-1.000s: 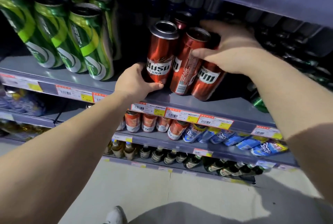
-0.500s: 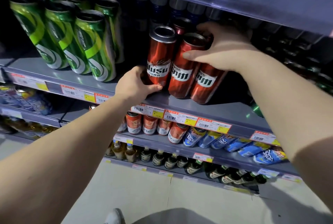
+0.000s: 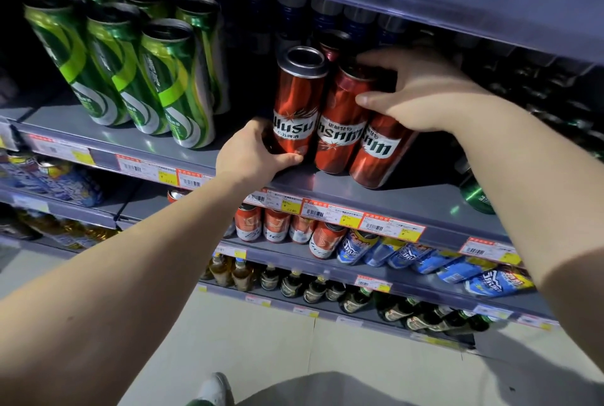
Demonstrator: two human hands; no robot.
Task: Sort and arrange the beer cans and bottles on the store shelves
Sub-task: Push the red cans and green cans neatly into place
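Observation:
Three tall red beer cans stand side by side on the grey shelf (image 3: 376, 199). My left hand (image 3: 251, 153) grips the base of the left red can (image 3: 295, 101), thumb across its front. My right hand (image 3: 421, 91) reaches over from the right and grips the middle red can (image 3: 340, 131) near its top; the right red can (image 3: 376, 157) shows under my wrist. Another red can (image 3: 333, 42) stands behind them, mostly hidden. All three front cans show white labels facing outward.
Several tall green cans (image 3: 170, 85) stand at the left of the same shelf. Dark blue cans (image 3: 291, 13) line the back. A green can (image 3: 474, 193) shows at the right. Lower shelves hold short red cans (image 3: 277, 225), blue cans (image 3: 425, 258) and bottles (image 3: 313, 288).
The middle can has been turned so its white label faces front instead of the barcode side. My right hand's thumb sits lower on it. The left hand keeps its hold.

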